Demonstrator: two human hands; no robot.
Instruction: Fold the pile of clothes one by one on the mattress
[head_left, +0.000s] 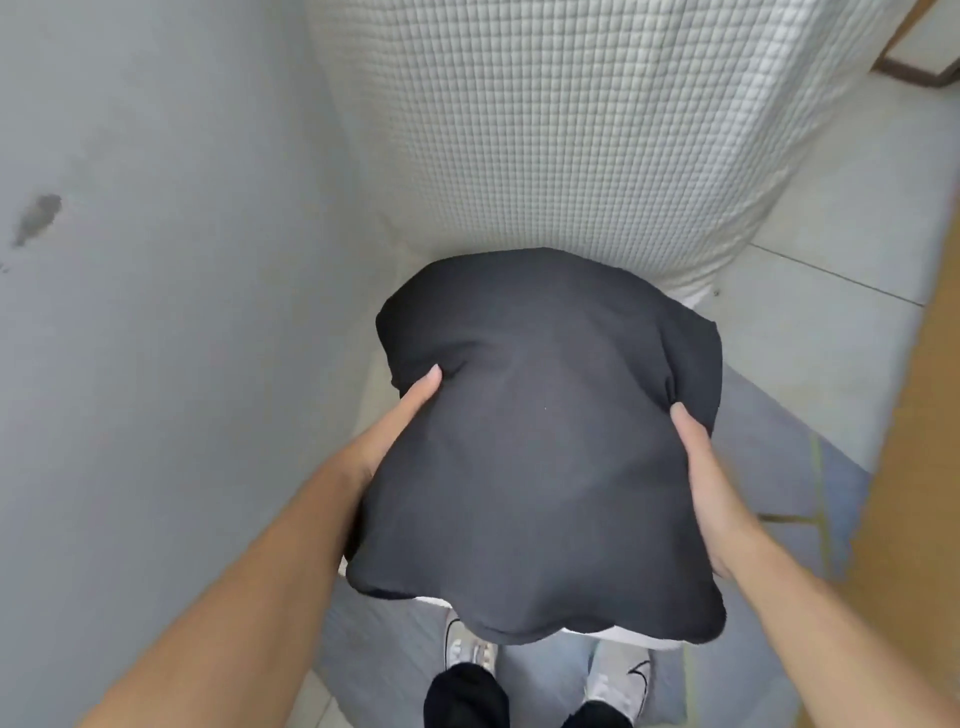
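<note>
I hold a stack of folded clothes in the air in front of me, with a dark grey garment (540, 447) on top and a white edge (639, 642) showing beneath it. My left hand (400, 421) grips the stack's left side, thumb on top and fingers hidden underneath. On the stack's right side my right hand (701, 467) grips the same way. The white quilted mattress (561, 130) lies just beyond the stack, which overlaps its near corner.
A pale wall (145, 260) runs along the left. Grey floor mats (779, 441) and tiles (841, 249) lie right of the mattress. Wooden furniture (919, 467) stands at the right edge. My shoes (467, 649) are on a mat below.
</note>
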